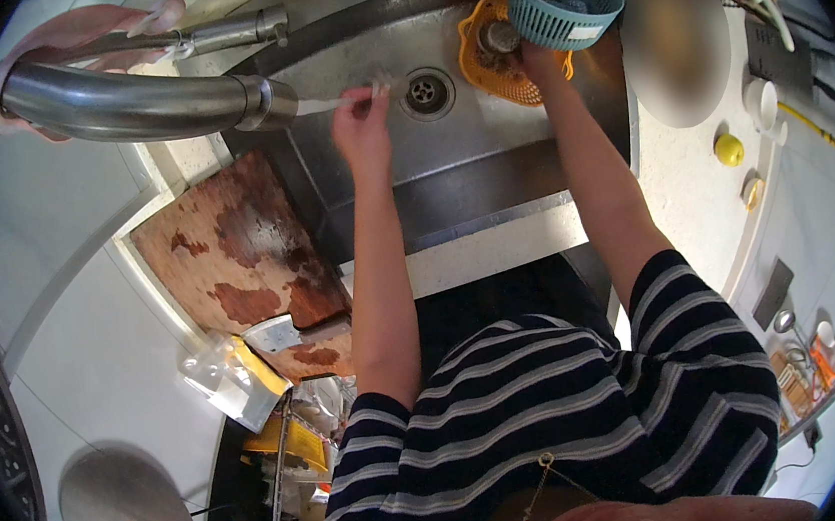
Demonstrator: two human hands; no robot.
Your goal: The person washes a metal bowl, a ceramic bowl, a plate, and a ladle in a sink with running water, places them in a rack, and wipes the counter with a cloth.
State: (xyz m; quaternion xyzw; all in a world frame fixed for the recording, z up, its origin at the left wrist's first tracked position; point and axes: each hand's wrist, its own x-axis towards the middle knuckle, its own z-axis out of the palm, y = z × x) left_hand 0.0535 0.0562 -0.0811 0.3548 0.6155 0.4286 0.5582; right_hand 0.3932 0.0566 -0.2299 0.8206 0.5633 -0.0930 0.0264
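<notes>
My left hand point(362, 125) is in the stream from the curved steel faucet point(267, 102), over the sink point(427, 154) and left of the drain point(427, 94). Water splashes at its fingertips, which blur so that I cannot tell how they are closed. At the sink's right side my right hand point(541, 60) reaches to an orange perforated basket point(472, 64). A blue-green slotted basket point(581, 29) covers its fingers, so its hold is hidden. Inside the orange basket sits a round, dark greyish thing point(498, 38) that I cannot make out.
A wet wooden cutting board point(235, 243) lies left of the sink, a cleaver point(272, 335) at its near end. On the right counter are a yellow round fruit point(729, 150) and a white cup point(762, 105). Nearer left stand a clear-and-yellow bag point(238, 378) and a wire rack point(282, 474).
</notes>
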